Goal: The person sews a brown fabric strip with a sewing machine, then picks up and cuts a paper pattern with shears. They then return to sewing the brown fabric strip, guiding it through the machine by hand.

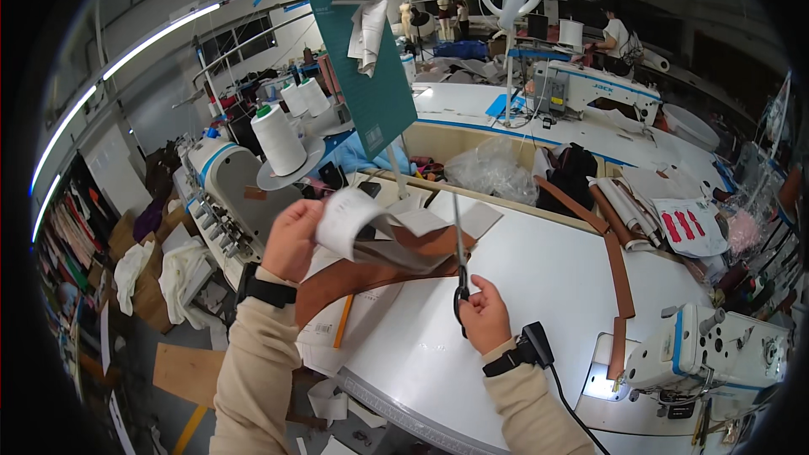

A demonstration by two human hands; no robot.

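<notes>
My left hand (293, 240) is closed on the end of a curled white piece (344, 226) that looks like paper or backing. It bends to the right over the table. Brown leather-like material (434, 243) lies against its far end, and I cannot tell whether the two are joined. A long curved brown strip (337, 283) runs below it. My right hand (486, 316) grips a pair of scissors (461, 274) by the black handles, blades pointing away from me. The blades stand at the right end of the brown material; whether they touch it is unclear.
The white table (522, 320) carries brown strips (619, 278) along its right side, by a sewing machine (708, 354). Another machine with thread cones (278, 141) stands at left. A green cutting mat (366, 76) hangs ahead. Rolled material (628, 215) lies at far right.
</notes>
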